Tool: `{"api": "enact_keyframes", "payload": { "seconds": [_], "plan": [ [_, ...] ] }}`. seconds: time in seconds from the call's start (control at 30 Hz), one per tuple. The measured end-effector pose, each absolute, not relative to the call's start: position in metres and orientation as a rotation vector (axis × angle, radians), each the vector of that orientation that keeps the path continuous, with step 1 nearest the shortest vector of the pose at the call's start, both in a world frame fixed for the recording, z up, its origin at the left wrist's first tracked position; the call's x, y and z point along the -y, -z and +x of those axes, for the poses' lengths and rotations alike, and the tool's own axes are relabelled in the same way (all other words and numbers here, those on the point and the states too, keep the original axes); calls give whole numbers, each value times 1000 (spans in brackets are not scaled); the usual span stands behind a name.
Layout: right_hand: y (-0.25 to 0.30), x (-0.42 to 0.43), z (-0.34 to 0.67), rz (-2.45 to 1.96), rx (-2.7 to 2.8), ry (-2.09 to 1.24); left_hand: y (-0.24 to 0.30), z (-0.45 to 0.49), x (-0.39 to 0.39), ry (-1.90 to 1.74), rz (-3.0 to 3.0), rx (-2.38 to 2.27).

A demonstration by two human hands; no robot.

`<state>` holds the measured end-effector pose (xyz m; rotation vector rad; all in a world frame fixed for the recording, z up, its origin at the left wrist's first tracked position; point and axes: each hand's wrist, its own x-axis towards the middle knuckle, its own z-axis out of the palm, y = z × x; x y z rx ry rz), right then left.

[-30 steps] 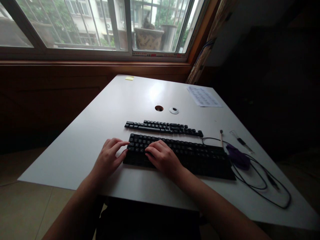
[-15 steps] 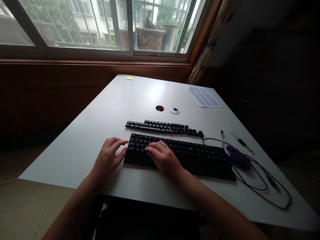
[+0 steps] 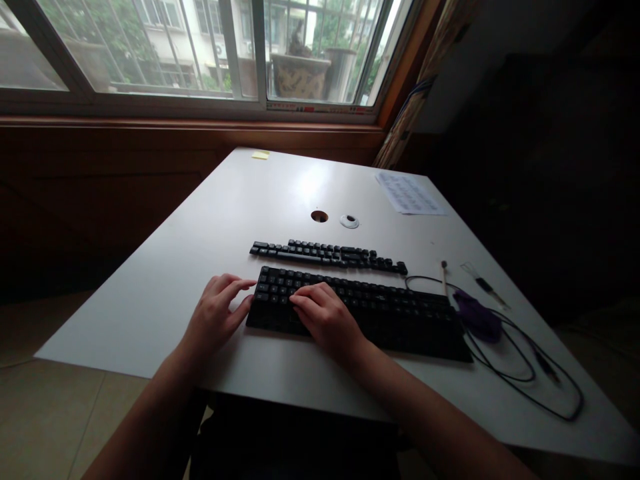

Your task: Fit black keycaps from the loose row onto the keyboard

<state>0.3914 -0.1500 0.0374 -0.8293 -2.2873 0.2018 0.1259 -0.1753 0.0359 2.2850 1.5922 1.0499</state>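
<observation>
A black keyboard (image 3: 400,333) lies across the white table, its front strip without key tops. At its left end, my left hand (image 3: 217,310) rests with thumb and fingertips against the edge, steadying it. My right hand (image 3: 325,317) bends over the left part of the keyboard, thumb and fingers pinched together at a keycap in the lower row; the fingers mostly hide that keycap. Just behind the keyboard, loose black keycaps (image 3: 300,257) stand lined up in rows, a long space bar among them.
Right of the keyboard lie a purple cloth-like item (image 3: 477,317), a looped black cable (image 3: 530,400), a small brush (image 3: 443,277) and a wire keycap puller (image 3: 483,283). Farther back are printed sheets (image 3: 410,195), a round cover (image 3: 349,221), a table hole (image 3: 319,217) and a yellow note (image 3: 261,155).
Almost nothing differs. Both hands keep their places at the keyboard, and the view has shifted only very slightly.
</observation>
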Motion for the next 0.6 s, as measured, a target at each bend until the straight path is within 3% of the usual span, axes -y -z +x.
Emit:
{"api": "enact_keyframes", "payload": {
  "seconds": [0.37,0.6],
  "plan": [
    [-35,148,396,-820,2219,-261,-35,126,175,-1077,2324,-1544],
    [-38,149,396,-789,2073,-407,-34,135,180,-1082,2553,-1220]
  ]
}}
